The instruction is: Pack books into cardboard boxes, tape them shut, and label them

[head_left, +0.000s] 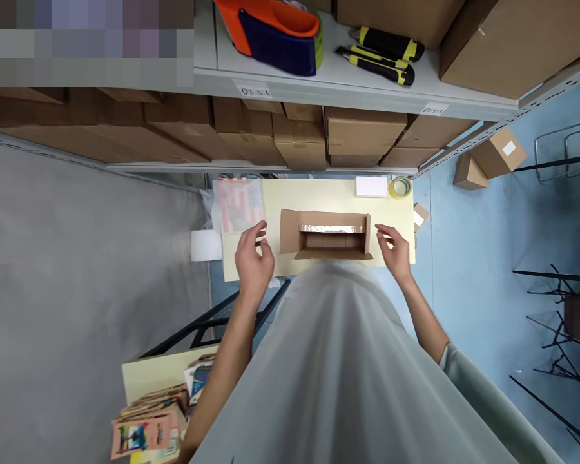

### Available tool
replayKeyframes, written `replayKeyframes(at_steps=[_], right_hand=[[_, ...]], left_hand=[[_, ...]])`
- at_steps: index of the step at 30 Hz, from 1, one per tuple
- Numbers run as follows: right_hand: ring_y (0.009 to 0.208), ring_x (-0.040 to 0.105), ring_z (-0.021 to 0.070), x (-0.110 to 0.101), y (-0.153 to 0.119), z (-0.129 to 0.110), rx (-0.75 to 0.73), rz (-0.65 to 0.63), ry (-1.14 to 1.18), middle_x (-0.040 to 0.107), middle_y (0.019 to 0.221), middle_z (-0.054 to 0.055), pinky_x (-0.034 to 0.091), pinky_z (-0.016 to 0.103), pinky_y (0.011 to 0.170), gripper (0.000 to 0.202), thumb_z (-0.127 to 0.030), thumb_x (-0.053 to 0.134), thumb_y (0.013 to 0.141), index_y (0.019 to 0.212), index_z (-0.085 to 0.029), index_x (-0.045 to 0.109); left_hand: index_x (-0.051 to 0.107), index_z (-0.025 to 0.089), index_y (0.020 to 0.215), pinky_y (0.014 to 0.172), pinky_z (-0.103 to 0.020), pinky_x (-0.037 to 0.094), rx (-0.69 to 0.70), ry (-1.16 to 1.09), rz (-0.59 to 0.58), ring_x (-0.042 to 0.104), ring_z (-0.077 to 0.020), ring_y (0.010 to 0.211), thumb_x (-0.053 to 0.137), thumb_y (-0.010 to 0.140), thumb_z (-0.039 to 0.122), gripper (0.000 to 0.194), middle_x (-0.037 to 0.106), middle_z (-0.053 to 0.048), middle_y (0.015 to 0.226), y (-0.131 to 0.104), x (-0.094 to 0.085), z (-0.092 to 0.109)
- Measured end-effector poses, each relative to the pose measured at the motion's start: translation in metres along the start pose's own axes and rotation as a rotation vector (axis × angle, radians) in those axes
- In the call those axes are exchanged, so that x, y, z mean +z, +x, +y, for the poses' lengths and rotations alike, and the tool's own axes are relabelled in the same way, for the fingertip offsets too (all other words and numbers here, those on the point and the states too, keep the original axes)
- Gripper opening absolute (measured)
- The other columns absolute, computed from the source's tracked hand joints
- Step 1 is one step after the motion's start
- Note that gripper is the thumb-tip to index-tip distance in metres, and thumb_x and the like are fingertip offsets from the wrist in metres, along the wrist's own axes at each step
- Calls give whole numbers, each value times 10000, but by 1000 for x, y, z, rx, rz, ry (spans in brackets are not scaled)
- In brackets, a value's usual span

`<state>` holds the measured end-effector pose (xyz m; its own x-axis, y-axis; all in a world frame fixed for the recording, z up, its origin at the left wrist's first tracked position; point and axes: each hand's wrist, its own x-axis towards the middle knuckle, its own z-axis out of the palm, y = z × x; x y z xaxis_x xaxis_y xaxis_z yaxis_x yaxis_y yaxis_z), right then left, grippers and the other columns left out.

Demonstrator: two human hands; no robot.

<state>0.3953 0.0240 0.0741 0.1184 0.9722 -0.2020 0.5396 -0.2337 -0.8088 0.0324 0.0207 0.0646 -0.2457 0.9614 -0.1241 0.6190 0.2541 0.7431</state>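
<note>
An open cardboard box lies on the pale yellow table in front of me. Its flaps stick out to the left and toward me, and a shiny silvery strip shows inside. To the left of the box, my left hand hovers with fingers curved and apart, holding nothing. My right hand is just off the box's right side, its fingers loosely bent and no object in them. Neither hand touches the box.
Tape and a white box sit at the table's back right. Plastic packets lie back left, near a white roll. Above is a shelf with cartons, an orange-blue tape dispenser and utility knives. Magazines lie lower left.
</note>
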Motion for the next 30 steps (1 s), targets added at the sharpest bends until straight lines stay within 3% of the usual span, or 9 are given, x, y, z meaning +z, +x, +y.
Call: replayKeyframes(at_steps=[3,6,10,15,18,20,24,27,30], right_hand=[[1277,756,289,14,1,-35,-107,-228,-81,769,1442,97,633,464,1122,470,-478,488,1129,1444,-255,758],[1386,708,339,29,3,-44,-146,-401,-279,718,1534,92,586,518,1200,454,-376,542,1103,1503,-267,729],[1442,667,382,17,-2,-21,-112,-329,-404,661,1596,145,560,562,1227,496,-349,565,1087,1551,-220,680],[1527,586,414,-6,-12,28,-1,-255,-389,567,1677,193,508,610,1278,637,-457,714,1027,1597,-189,618],[1626,475,393,5,-12,53,39,-310,-328,420,1790,169,460,602,1324,891,-406,832,938,1723,-232,451],[1631,469,383,19,-10,64,49,-334,-273,363,1819,158,474,597,1314,1043,-363,857,909,1790,-276,306],[1558,548,397,36,-3,74,39,-315,-183,396,1789,153,551,632,1231,1205,-387,870,896,1830,-345,109],[1506,593,396,34,9,73,42,-314,-159,449,1750,157,605,617,1168,1249,-456,879,883,1833,-351,75],[1339,707,384,30,28,66,49,-290,-218,493,1715,161,651,595,1091,1173,-488,841,909,1832,-338,134]], left_hand=[[651,238,1504,1204,-499,547,151,36,-160,671,-309,1335,475,1085,333,465,693,-125,1464,2,5,29],[660,246,1511,1327,-570,416,238,137,-346,530,-376,1529,561,1055,352,478,599,-143,1619,3,21,33],[552,237,1627,1365,-594,355,195,177,-397,410,-394,1642,651,1036,448,635,461,-162,1755,-1,27,8],[237,249,1799,1396,-580,294,66,134,-517,233,-408,1735,863,883,564,1153,244,-187,1871,-11,30,-28],[94,243,1823,1411,-573,248,60,102,-532,133,-408,1757,948,795,518,1364,120,-210,1893,-14,49,-43],[51,226,1824,1416,-570,232,71,71,-510,122,-408,1758,972,768,487,1425,111,-226,1890,-15,66,-49],[36,202,1819,1388,-584,319,55,18,-417,296,-433,1711,968,767,537,1445,248,-256,1852,-13,91,-56],[58,208,1814,1351,-585,391,44,16,-393,401,-443,1660,961,758,613,1448,329,-253,1823,-10,96,-60],[81,188,1809,1357,-570,383,52,31,-403,378,-445,1672,961,741,658,1462,290,-255,1839,-8,95,-64]])
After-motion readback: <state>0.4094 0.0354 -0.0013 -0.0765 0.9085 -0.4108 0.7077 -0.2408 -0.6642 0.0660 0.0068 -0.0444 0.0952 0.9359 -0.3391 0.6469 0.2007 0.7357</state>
